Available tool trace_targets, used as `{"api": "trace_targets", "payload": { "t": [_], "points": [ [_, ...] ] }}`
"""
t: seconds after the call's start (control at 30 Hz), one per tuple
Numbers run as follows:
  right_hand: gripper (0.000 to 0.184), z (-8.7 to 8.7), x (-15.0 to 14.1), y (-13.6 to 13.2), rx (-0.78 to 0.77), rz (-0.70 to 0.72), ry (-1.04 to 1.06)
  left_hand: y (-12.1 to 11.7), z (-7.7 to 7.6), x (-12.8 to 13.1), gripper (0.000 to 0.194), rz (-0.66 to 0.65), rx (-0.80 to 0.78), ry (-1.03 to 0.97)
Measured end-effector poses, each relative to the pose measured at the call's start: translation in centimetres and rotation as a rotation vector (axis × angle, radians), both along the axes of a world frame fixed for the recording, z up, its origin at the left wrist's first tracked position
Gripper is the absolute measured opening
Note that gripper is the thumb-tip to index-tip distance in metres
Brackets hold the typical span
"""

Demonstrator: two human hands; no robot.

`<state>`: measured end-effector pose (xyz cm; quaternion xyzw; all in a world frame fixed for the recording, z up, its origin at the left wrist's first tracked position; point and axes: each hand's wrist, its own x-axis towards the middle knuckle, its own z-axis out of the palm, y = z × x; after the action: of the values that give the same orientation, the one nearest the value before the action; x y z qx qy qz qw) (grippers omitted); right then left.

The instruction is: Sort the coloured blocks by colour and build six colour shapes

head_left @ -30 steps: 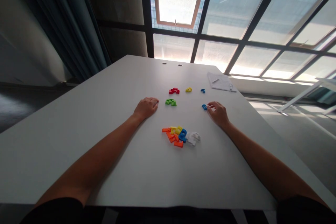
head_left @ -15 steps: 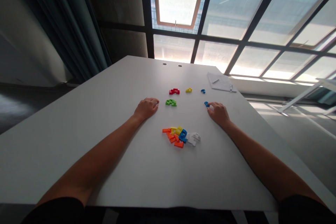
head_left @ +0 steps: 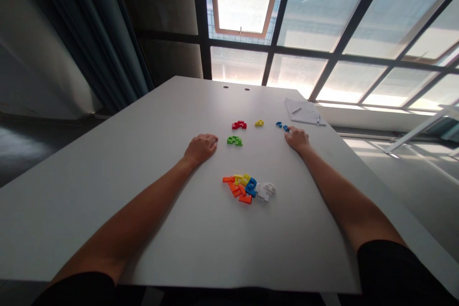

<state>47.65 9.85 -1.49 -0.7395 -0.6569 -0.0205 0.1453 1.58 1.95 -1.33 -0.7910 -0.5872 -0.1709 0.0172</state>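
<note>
My right hand (head_left: 297,138) is at the far right of the white table, its fingertips closed on a small blue plastic piece (head_left: 286,128). Just left of that piece, close by, lies another small blue piece (head_left: 278,125). My left hand (head_left: 201,147) rests on the tabletop with its fingers curled together, and nothing shows in them. Nearest to it are the green pieces (head_left: 234,141), a short way to its right. Behind the green ones sit red pieces (head_left: 239,125), and to their right a yellow piece (head_left: 259,123).
A loose pile on the near middle of the white table (head_left: 118,162) has several orange pieces (head_left: 245,199), yellow ones (head_left: 245,180), blue (head_left: 251,186) and white (head_left: 267,190) ones. Paper sheets (head_left: 304,111) with pens lie at the back right. Windows stand beyond the table.
My right hand has moved away from me with the blue piece, bringing it beside the other blue piece. My left hand has stayed in place.
</note>
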Motion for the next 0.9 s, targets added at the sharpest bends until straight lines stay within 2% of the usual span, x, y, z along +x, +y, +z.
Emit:
{"api": "trace_targets", "payload": {
  "t": [0.33,0.47,0.57,0.63,0.73,0.83,0.9],
  "points": [
    [0.059,0.1,-0.6,1.9,-0.035,0.025,0.009,-0.2,0.1,0.1,0.034,0.002,0.001,0.001],
    [0.066,-0.1,-0.8,1.0,0.043,0.052,0.047,-0.1,-0.1,0.0,0.035,-0.006,-0.001,-0.005],
    [0.057,-0.5,-1.4,-1.0,0.171,0.115,0.091,0.1,-0.2,-0.1,0.034,-0.022,0.000,-0.010],
    [0.044,-0.6,-2.3,-3.0,0.234,0.246,0.127,0.1,-0.3,-0.1,0.034,-0.025,0.004,-0.014],
    [0.023,-0.4,-4.3,-7.3,0.261,0.625,0.221,0.2,-0.3,-0.1,0.035,-0.024,0.001,-0.016],
    [0.022,0.7,-6.7,-12.4,0.182,1.014,0.343,0.1,-0.3,-0.1,0.035,-0.025,-0.006,-0.014],
    [0.022,1.8,-8.2,-15.3,0.105,1.183,0.371,0.1,-0.3,-0.1,0.034,-0.024,-0.003,-0.018]
  ]
}}
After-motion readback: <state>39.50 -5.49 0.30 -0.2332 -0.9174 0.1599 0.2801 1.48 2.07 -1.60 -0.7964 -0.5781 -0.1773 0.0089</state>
